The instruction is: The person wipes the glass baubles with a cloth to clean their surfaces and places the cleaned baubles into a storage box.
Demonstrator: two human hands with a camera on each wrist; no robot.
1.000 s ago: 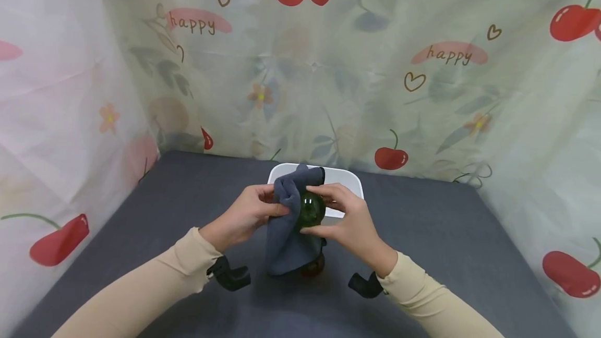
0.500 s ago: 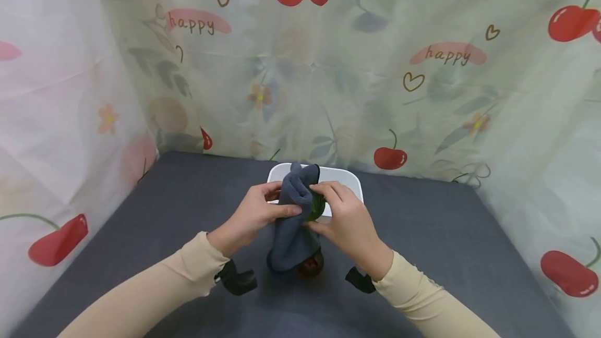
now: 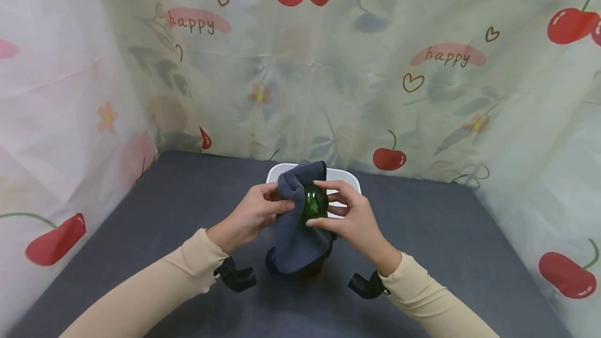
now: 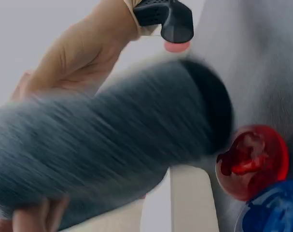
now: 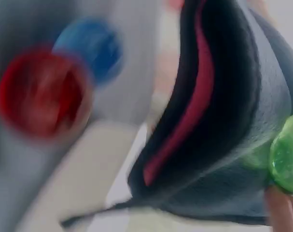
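In front of me my left hand (image 3: 253,210) pinches a grey-blue cloth (image 3: 300,249), thumb on the near side. The cloth hangs down in folds, its dark edge low. A clear green ball (image 3: 315,202) sits against the cloth's right side, held between the thumb and fingers of my right hand (image 3: 354,213). Below the cloth, a clear red ball (image 4: 255,162) lies on the table beside a clear blue ball (image 4: 276,212); both are mostly hidden behind the cloth in the head view. A red stripe runs along the cloth's dark border in the right wrist view.
A white container (image 3: 345,175) stands behind the hands, partly covered by the cloth. Dark grey fabric covers the table (image 3: 422,233). Curtains (image 3: 357,87) printed with cherries enclose the back and sides. Black camera mounts (image 3: 237,275) stick out from both wrists.
The cloth was folded over the green ball half a second ago; now more of the ball shows. The cloth's lower end has swung right, uncovering the blue ball's edge and covering most of the red.
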